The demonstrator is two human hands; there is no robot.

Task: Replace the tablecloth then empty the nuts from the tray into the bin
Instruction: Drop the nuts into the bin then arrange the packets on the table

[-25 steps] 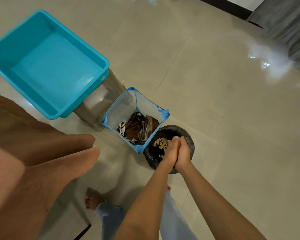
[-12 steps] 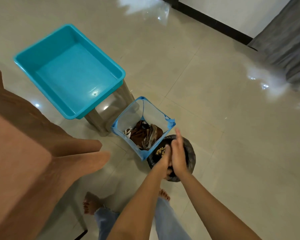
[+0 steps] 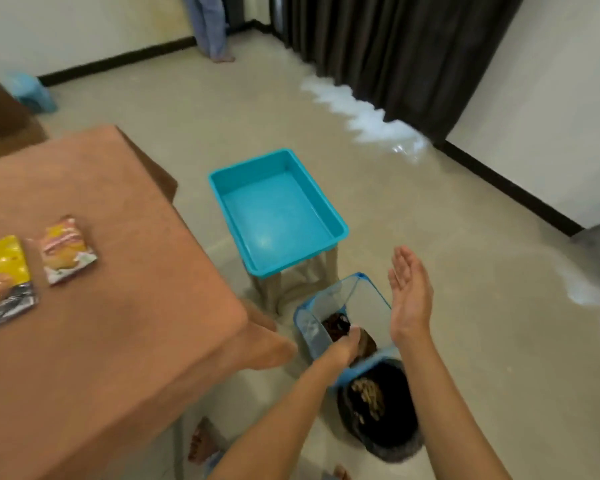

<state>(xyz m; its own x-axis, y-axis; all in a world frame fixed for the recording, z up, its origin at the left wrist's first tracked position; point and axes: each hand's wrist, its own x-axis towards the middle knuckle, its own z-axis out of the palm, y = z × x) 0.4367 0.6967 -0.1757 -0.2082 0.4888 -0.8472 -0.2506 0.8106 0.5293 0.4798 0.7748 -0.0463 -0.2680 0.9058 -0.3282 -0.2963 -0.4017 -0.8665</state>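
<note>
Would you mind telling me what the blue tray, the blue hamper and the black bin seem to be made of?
Tray: apparently rigid moulded plastic, glossy, with a light glint on its floor. Hamper: likely thin mesh fabric; its walls are see-through. Bin: seemingly a crinkled black plastic bag lining; the bin itself is hidden.

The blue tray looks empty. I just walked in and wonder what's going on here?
The tray sits empty on a stool, and the nuts lie in the black bin. The person's right hand is open near the blue hamper; the left hand is curled over the cloth inside it, grip unclear. A brown tablecloth is already laid.
</note>
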